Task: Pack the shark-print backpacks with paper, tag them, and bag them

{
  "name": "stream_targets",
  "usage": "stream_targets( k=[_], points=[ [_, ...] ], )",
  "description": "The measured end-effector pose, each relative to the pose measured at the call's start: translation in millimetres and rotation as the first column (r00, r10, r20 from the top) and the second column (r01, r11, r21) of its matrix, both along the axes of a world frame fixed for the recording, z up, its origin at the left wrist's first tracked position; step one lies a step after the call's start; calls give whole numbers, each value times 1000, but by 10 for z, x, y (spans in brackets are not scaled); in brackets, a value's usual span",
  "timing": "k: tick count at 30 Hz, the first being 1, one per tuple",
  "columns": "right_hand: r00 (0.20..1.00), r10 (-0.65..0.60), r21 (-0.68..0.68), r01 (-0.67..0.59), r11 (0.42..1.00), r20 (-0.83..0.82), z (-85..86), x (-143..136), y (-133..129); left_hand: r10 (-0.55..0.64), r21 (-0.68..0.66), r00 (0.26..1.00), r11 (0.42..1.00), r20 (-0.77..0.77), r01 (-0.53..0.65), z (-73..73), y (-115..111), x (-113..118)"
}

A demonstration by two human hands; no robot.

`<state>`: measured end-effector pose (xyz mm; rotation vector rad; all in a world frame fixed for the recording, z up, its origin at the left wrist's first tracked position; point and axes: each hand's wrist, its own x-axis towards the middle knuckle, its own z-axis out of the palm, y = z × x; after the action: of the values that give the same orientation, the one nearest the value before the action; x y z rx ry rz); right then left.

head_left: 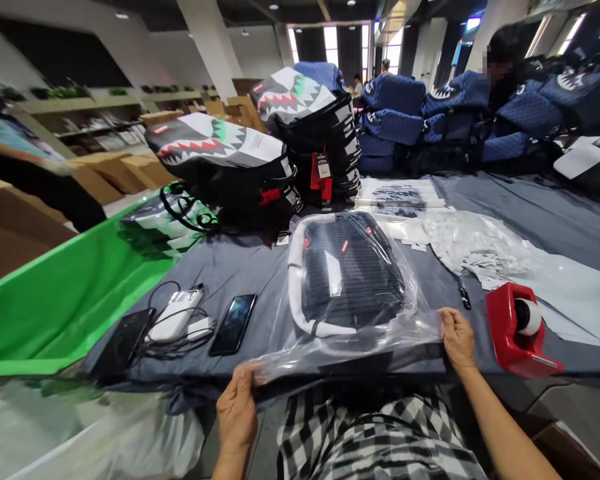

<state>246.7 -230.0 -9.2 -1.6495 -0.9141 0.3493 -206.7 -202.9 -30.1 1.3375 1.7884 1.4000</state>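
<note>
A black ribbed bag [363, 273] with white padding along its left and lower edges lies inside a clear plastic bag [285, 353] on the dark cloth-covered table [195, 250]. At the near left corner of the plastic, my left hand [238, 407] pinches its edge. The near right corner is gripped between the fingers of my right hand [457, 337]. The plastic's near edge is stretched between both hands. A red tape dispenser [505, 327] stands to the right of my right hand.
Left of the bag lie a phone [234, 325], a white power bank [174, 317] and cables. Behind are shark-print bags [220, 160] and stacked blue bags [393, 127]. Crumpled clear plastic [475, 243] lies at right. A person [35, 180] stands at far left.
</note>
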Motion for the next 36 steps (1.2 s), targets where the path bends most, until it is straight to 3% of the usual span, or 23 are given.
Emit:
stream_targets(
  k=[5,7,9,10,12,15,17,21,26,29,32,34,36],
  points=[
    [1000,-13,-68,13,998,2,-30,8,51,38,-199,998,979,-48,-47,37,190,107],
    [1000,0,-70,-1,998,-5,-38,13,45,92,-132,974,984,-207,-121,113,239,202],
    [1000,5,-72,-5,997,0,-33,16,32,186,96,893,982,-410,-160,250,245,378],
    [1000,5,-73,-4,997,6,-26,15,25,210,224,844,968,-493,-110,333,235,501],
    [1000,0,-73,1,997,15,-5,7,13,122,352,762,924,-637,147,505,204,800],
    [1000,-5,-62,5,998,9,32,-18,3,-184,222,590,808,-786,547,700,197,1237],
    [1000,-4,-57,3,998,-4,53,-35,-1,-330,126,523,743,-786,657,756,235,1415],
    [1000,-4,-53,3,999,-14,72,-47,-4,-493,65,523,681,-695,730,748,333,1449],
    [1000,-11,-56,10,998,-6,80,-25,-7,-494,117,508,625,-706,771,802,407,1355],
    [1000,-8,-43,8,999,-7,99,-18,-15,-482,100,428,568,-764,817,852,467,1384],
    [1000,-10,-31,9,999,-24,109,-9,-27,-487,105,378,498,-787,861,810,535,1420],
    [999,-1,-40,-1,999,-36,95,8,-24,-524,106,403,507,-750,855,740,572,1428],
    [999,11,-73,-15,997,-48,63,30,4,-589,63,450,560,-671,826,679,598,1429]
  ],
)
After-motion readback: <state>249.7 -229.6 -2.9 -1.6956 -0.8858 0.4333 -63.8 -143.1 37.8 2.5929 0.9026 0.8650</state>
